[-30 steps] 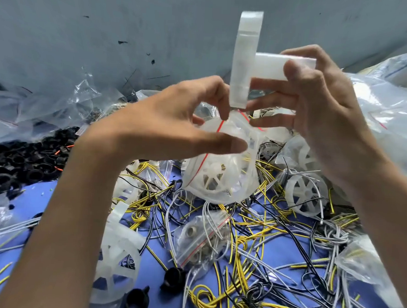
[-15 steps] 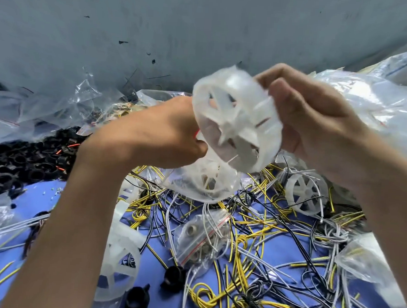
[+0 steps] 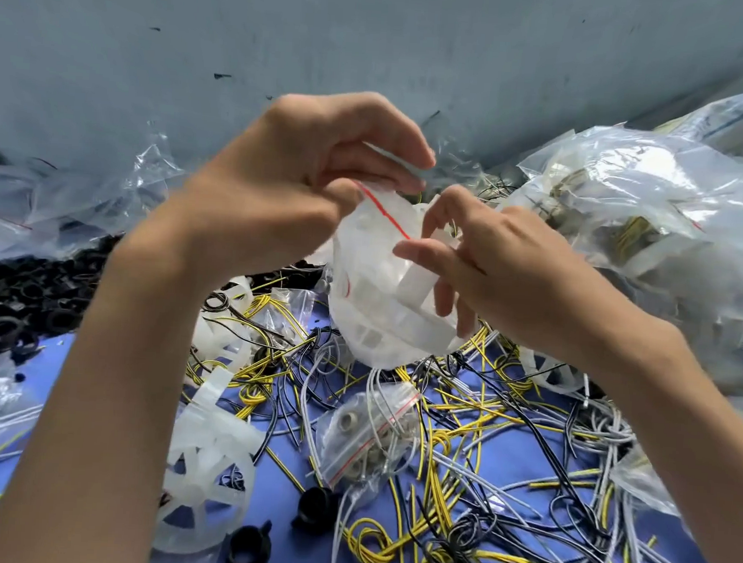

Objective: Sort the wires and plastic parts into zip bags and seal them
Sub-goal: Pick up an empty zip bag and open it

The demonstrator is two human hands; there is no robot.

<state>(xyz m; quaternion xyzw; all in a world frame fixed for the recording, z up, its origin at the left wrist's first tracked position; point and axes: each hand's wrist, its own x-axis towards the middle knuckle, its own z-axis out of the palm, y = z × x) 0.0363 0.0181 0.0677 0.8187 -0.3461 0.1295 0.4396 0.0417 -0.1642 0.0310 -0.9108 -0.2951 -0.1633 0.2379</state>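
Left hand (image 3: 279, 197): curled; the red-lined mouth of a clear zip bag (image 3: 359, 245) is pinched between thumb and fingers.
Right hand (image 3: 509, 276): a translucent white spoked plastic wheel (image 3: 417, 284) is gripped, partly inside the bag's mouth.
Bag's place: held up above tangled yellow, black and grey wires (image 3: 460, 439) on the blue table (image 3: 524, 460).

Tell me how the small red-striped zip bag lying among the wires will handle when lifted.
The small zip bag is thin clear film, so it will likely sag and feel slippery. The ring-shaped parts inside probably make it bottom-heavy. Grey wires cross it and join the tangle, so it may snag.
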